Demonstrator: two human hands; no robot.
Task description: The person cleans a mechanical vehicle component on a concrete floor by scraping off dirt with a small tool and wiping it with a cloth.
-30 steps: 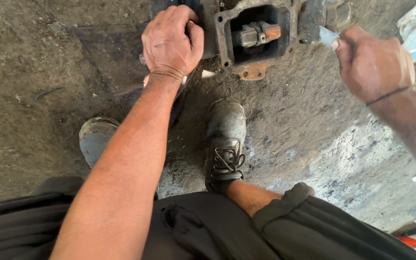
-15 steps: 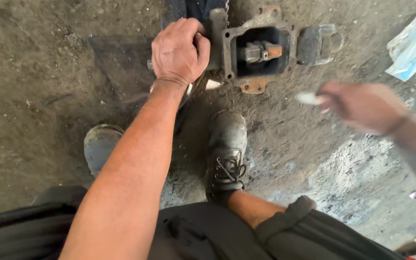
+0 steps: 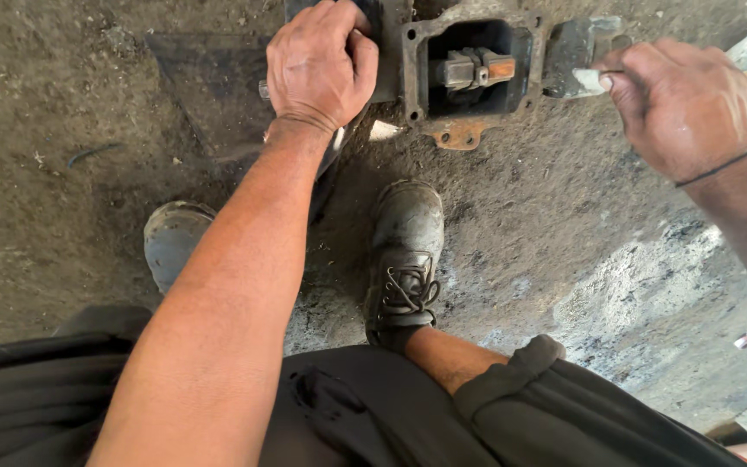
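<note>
The dirt floor (image 3: 71, 112), grey-brown and oil-stained, fills most of the frame, with a paler, dusty patch at the lower right. Dark trousers (image 3: 365, 415) are seen across the bottom edge, one leg rolled up at the lower centre right. Two worn black boots are planted on the floor: the laced one (image 3: 406, 259) stands at the centre of the frame, just below the housing, and the other (image 3: 173, 242) is partly hidden behind the forearm at centre left.

At the top centre a rusty cast metal housing (image 3: 469, 130) lies on the floor, its rectangular opening facing up. Inside the opening a metal shaft piece with an orange-brown end (image 3: 475, 69) is seen. A dark flat sheet (image 3: 209, 78) lies on the floor at the upper left, touching the housing's left side.

The left hand (image 3: 322, 69) is closed, fingers curled over the dark upper left edge of the housing, which is gripped from above. The right hand (image 3: 685, 108), at the upper right of the frame, is closed with thumb and fingers pinched on a small pale, whitish piece (image 3: 588, 80); what kind of piece it is cannot be told. It is held just beside the right end of the housing. A thin dark band is worn at the right wrist.
</note>
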